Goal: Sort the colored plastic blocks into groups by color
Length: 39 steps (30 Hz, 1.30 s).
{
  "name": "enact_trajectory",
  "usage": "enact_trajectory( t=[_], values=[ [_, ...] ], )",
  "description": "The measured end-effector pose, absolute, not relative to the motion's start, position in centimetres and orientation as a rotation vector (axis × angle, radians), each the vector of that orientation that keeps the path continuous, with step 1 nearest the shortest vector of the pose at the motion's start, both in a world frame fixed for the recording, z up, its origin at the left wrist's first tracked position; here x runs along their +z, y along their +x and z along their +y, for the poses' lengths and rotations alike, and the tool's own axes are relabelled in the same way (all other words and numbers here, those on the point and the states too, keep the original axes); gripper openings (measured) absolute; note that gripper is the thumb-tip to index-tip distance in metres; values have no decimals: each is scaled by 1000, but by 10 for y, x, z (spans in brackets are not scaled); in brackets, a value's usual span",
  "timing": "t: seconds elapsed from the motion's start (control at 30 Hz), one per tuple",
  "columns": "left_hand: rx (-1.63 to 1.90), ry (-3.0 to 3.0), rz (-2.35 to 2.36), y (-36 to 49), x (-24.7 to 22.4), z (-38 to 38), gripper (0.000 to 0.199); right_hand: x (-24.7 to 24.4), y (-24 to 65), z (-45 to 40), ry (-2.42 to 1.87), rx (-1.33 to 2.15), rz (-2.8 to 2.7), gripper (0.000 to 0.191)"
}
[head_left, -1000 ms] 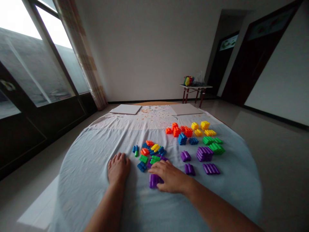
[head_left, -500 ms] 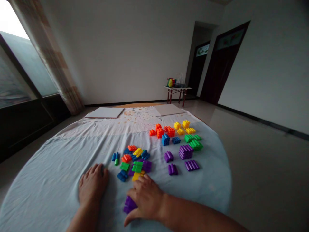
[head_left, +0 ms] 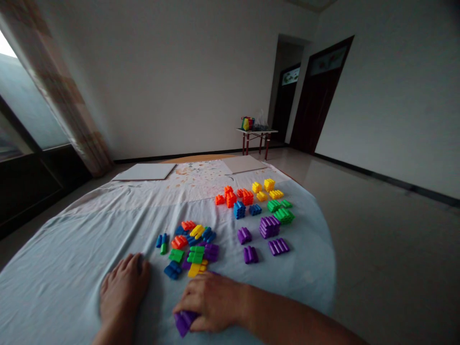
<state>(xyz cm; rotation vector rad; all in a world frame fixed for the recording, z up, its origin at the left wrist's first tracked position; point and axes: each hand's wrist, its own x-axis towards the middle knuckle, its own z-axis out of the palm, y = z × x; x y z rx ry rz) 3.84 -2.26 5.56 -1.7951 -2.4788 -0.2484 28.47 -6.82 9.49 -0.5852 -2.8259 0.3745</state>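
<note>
My left hand (head_left: pixel 125 287) lies palm down on the pale cloth, fingers slightly spread, holding nothing. At the lower centre, my right hand (head_left: pixel 210 299) is closed round a purple block (head_left: pixel 184 322), whose left part sticks out under the fingers and thumb. Just beyond the right hand is a mixed pile with a yellow block (head_left: pixel 197 269), a green block (head_left: pixel 196 255), a purple block (head_left: pixel 211 252) and an orange block (head_left: pixel 179 242). A blue block (head_left: pixel 173 270) lies between my two hands, a little farther away.
Sorted by colour on the right are purple blocks (head_left: pixel 269 227), green blocks (head_left: pixel 283 215), blue blocks (head_left: pixel 239 210), orange blocks (head_left: pixel 247 197) and yellow blocks (head_left: pixel 269 185). Two flat boards, one white (head_left: pixel 145 171) and one beige (head_left: pixel 244 164), lie at the table's far side.
My right hand has closed on the purple block, which now sits tilted under the fingers. The camera view has shifted, so the table's contents appear farther left. My left hand stays flat.
</note>
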Motion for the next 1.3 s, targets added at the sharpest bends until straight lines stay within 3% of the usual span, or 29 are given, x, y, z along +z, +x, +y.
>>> enact_trajectory(
  t=[0.13, 0.43, 0.87, 1.3],
  values=[
    [-261, -1832, -2490, 37, 55, -21, 54, 116, 323, -64, -890, 479, -2462, 52],
    [-307, -1867, -2462, 41, 60, -26, 55, 117, 423, -52, -1445, 415, -2182, 43],
    [-283, -1843, -2480, 39, 56, -24, 56, 100, 425, -48, -1515, 455, -2340, 56],
    [-250, -1806, -2498, 47, 61, -28, 55, 96, 431, -45, -1497, 487, -2461, 54]
  ],
)
